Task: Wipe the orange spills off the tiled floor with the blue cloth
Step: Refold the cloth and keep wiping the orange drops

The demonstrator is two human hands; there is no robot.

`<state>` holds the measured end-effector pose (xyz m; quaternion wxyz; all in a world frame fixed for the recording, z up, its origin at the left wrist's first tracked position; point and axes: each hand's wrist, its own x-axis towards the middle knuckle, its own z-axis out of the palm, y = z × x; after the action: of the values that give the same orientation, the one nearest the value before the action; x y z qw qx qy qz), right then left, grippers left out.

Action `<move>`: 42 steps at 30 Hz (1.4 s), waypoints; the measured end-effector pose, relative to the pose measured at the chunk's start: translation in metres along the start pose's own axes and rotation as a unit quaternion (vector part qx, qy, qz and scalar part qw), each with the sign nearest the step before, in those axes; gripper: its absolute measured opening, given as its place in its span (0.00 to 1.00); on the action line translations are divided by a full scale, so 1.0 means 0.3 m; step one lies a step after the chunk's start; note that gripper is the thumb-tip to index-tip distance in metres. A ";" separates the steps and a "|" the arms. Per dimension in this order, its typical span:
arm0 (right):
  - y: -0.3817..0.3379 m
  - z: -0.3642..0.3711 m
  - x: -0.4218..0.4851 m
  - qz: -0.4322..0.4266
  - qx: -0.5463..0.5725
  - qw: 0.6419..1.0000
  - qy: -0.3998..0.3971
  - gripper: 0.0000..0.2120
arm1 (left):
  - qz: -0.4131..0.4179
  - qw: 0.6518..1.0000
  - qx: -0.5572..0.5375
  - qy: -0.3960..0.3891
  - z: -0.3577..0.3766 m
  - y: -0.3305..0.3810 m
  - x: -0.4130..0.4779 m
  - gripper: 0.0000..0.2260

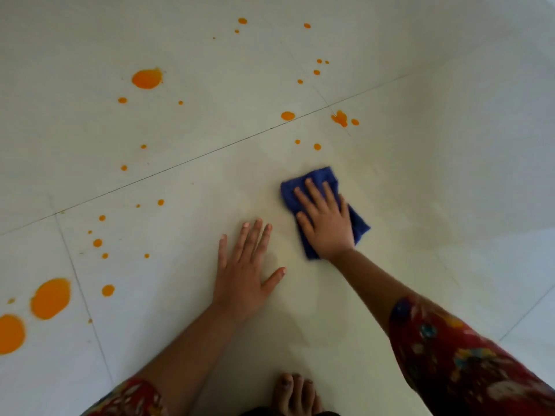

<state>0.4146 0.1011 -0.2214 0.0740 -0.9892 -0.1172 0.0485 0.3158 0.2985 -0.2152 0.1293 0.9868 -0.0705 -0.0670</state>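
Right hand point(326, 225): fingers spread, palm pressed flat on the folded blue cloth point(318, 178), which lies on the tiled floor point(420, 175) near mid-frame. Left hand point(244, 273): open, flat on bare tile just beside the cloth, holding nothing. Orange spills point(50, 298): large blots toward the floor's left edge, small drops scattered beyond the cloth; bare toes point(295, 394) at the near edge.

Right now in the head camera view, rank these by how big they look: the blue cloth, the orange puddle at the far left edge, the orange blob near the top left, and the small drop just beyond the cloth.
1. blue cloth
2. far-left puddle, cut off by the frame and nearer the camera, so unsure
3. top-left blob
4. small drop
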 end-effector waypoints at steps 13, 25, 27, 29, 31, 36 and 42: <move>-0.308 0.048 0.091 -0.142 -0.004 0.990 -0.008 0.26 | -0.199 0.979 -0.018 0.041 -0.055 -0.207 -0.196 0.32; -0.290 0.048 0.196 -0.156 -0.001 0.988 0.003 0.25 | -0.013 0.995 0.084 -0.060 -0.160 -0.333 -0.352 0.27; -0.408 0.069 0.169 -0.191 0.016 0.981 -0.010 0.25 | 0.033 0.987 0.131 -0.092 -0.201 -0.367 -0.391 0.27; -0.498 0.096 0.081 -0.285 0.021 0.958 -0.029 0.25 | 0.057 0.978 0.169 -0.113 -0.237 -0.420 -0.430 0.28; -0.500 0.109 -0.055 -0.421 0.009 0.905 -0.051 0.24 | 0.070 0.972 0.179 -0.132 -0.266 -0.477 -0.481 0.28; -0.357 0.074 -0.017 -0.468 -0.071 0.880 -0.043 0.24 | 0.130 0.971 0.156 -0.126 -0.392 -0.585 -0.615 0.27; -0.647 0.071 0.021 -0.271 -0.061 0.958 -0.069 0.26 | 0.131 0.975 0.147 -0.103 -0.467 -0.709 -0.700 0.26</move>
<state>0.3747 0.2922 -0.2122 0.0161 -0.9173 -0.3882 0.0874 0.1569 0.5692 -0.1132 -0.0173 0.9649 -0.2217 -0.1397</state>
